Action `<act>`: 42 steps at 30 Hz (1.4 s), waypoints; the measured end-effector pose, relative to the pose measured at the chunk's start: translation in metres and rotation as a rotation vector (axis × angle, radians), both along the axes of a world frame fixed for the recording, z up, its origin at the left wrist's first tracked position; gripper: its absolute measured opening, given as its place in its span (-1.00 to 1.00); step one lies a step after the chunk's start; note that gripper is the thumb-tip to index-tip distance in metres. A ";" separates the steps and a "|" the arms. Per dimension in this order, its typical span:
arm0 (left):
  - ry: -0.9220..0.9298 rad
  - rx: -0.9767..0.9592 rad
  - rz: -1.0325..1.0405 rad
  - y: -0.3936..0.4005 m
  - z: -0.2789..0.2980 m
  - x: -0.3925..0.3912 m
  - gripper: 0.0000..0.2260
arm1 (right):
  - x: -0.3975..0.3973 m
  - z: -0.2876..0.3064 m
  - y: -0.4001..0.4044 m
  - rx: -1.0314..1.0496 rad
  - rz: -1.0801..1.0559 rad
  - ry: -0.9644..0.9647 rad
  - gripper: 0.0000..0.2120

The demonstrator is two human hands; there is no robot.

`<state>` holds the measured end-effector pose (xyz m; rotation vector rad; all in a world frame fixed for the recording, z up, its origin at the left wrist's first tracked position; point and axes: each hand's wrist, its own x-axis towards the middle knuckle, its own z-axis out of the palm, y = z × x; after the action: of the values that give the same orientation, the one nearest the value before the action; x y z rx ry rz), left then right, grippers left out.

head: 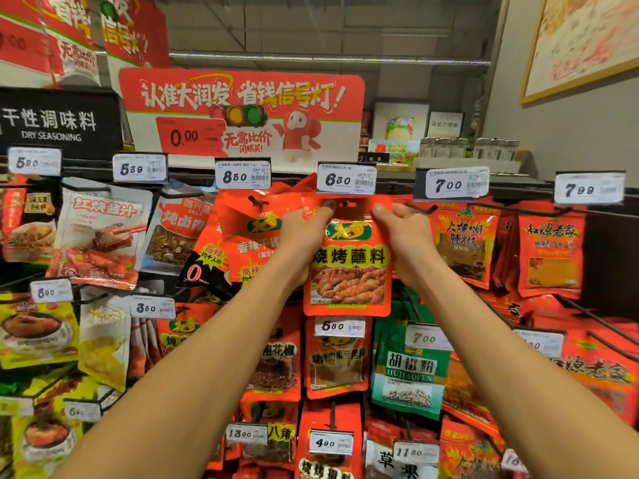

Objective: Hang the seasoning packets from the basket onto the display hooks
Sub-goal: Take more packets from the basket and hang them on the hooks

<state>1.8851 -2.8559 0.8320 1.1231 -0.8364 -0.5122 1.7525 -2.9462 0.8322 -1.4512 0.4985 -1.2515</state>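
I hold a red seasoning packet (347, 267) with a yellow label band and a picture of grilled meat up against the display. My left hand (304, 236) grips its upper left edge, thumb on the front near the hang hole. My right hand (406, 242) grips its upper right edge. The packet's hang hole sits just under the 6.30 price tag (346, 179), where the hook's tip is hidden behind the tag. The basket is out of view.
Rows of hooks carry many packets: a red one (249, 236) on the left under the 8.50 tag, a red chilli packet (463, 240) on the right, a green pepper packet (409, 371) below. Bare black hook ends (420, 208) stick out to the right. A red promotional sign (242, 115) stands above.
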 end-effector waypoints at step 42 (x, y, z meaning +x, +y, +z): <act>-0.149 0.244 -0.045 0.038 -0.041 0.016 -0.86 | -0.071 -0.039 -0.014 -0.012 -0.171 0.325 -0.84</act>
<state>1.9007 -2.8179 0.7914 1.3819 -0.9479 -0.5848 1.6819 -2.9602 0.7928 -1.6596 0.8493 -1.1541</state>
